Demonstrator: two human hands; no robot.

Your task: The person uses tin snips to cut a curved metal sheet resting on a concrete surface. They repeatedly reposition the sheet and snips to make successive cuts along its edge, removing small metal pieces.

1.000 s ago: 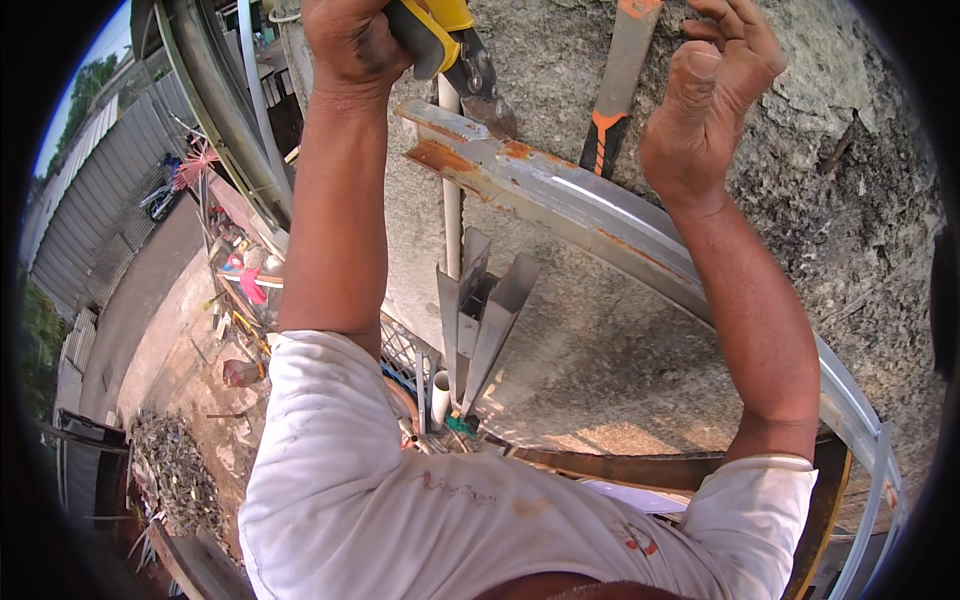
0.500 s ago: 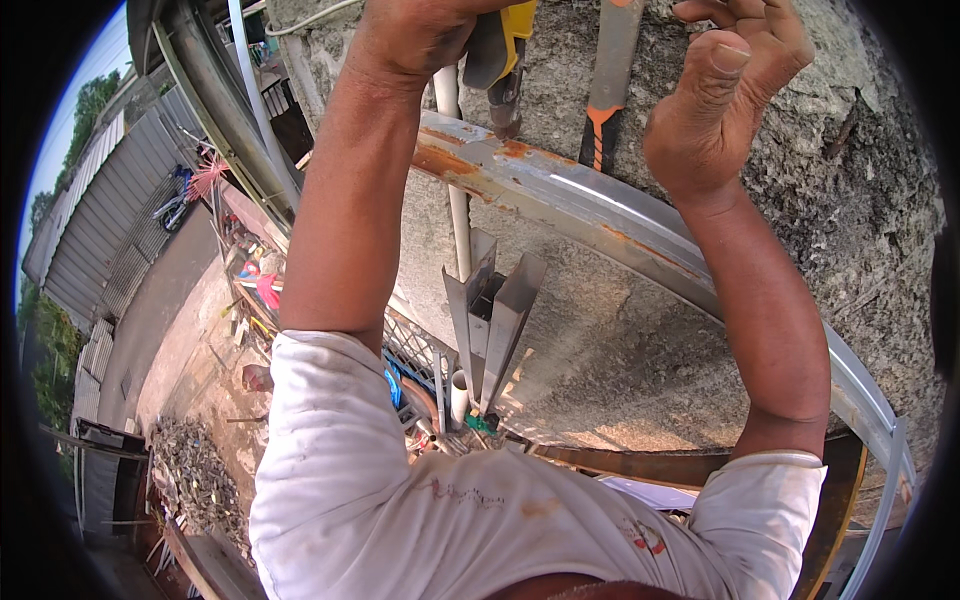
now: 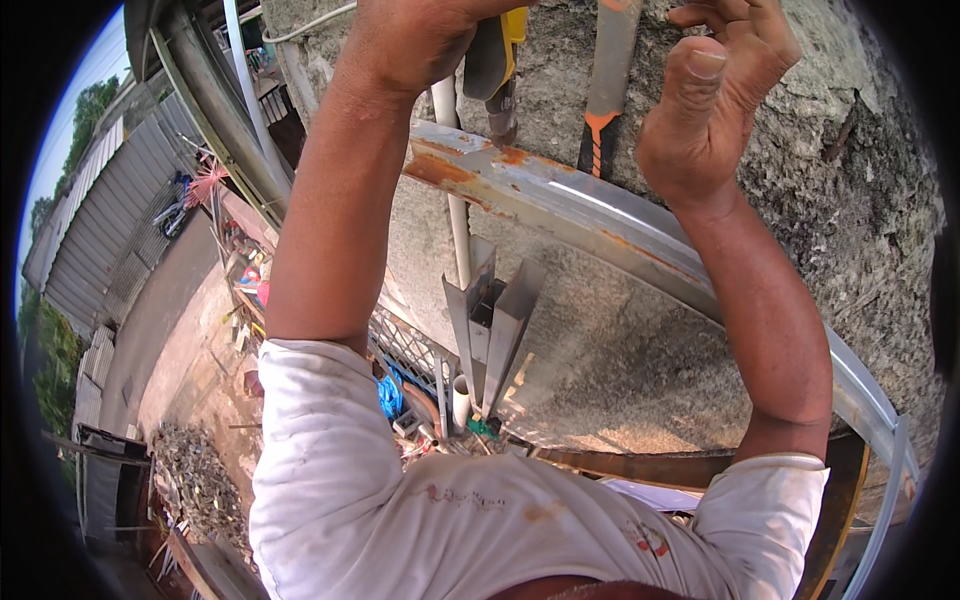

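Note:
At the top edge, my left hand (image 3: 425, 40) is closed on a yellow-and-black power tool that looks like a drill (image 3: 490, 65); its fingers are partly cut off by the frame. The tool's dark nose points down at a rust-stained metal beam (image 3: 560, 205), and I cannot tell whether it touches. My right hand (image 3: 705, 115) is raised above the beam, thumb and fingers loosely bent and apart, with nothing visible in it. Between the hands, a flat grey tool with an orange-and-black end (image 3: 608, 80) stands against the rough wall, its lower end meeting the beam.
A weathered concrete wall (image 3: 850, 190) rises behind the beam. Below it, upright metal channels (image 3: 505, 330) and a pale pipe (image 3: 458, 230) stand close to my left arm. Rubble (image 3: 195, 480) and a corrugated metal fence (image 3: 110, 230) lie down at the left.
Both arms have shifted slightly left in the picture, and the beam sits a little lower on its left part. The left hand keeps its hold on the drill.

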